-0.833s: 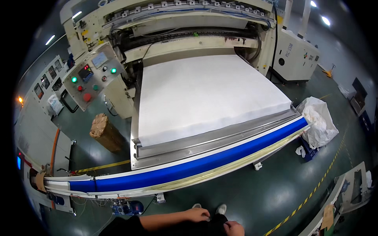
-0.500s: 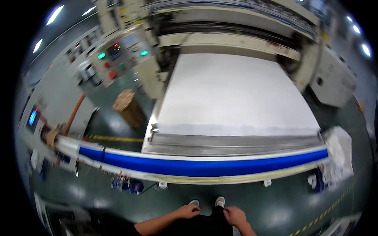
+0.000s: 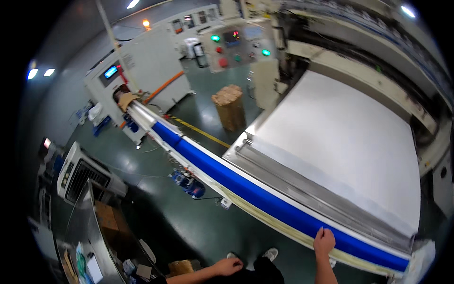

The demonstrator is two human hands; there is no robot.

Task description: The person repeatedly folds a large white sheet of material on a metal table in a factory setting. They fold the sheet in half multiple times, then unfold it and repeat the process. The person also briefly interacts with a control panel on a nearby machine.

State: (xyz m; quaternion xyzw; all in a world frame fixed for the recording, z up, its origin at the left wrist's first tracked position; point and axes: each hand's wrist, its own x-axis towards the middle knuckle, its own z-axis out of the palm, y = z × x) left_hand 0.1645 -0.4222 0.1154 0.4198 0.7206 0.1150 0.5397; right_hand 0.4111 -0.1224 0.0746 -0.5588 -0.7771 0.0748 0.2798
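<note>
My right hand [image 3: 324, 240] is raised over the blue conveyor belt [image 3: 222, 173], close to its right part. Its fingers are curled in, and nothing sticks out of them; whether it touches the belt I cannot tell. Low in front of my body hangs my left hand [image 3: 230, 267], loosely closed, with nothing visible in it. Beyond the belt lies a wide white sheet [image 3: 338, 146] on the bed of a large machine. A grey metal bar [image 3: 302, 182] runs along the sheet's near edge, between it and the belt.
A control panel [image 3: 236, 47] with lit green buttons stands beyond a brown paper-like bundle [image 3: 229, 111]. Blue motors [image 3: 188, 183] jut out below the belt. At the lower left are an air cooler [image 3: 90, 175] and a metal cart [image 3: 94, 227] with boxes. White plastic [image 3: 422, 260] hangs at the belt's right end.
The view has turned to the left, bringing in the air cooler and cart. My right hand has risen from beside my body to over the blue belt; my left hand stays low.
</note>
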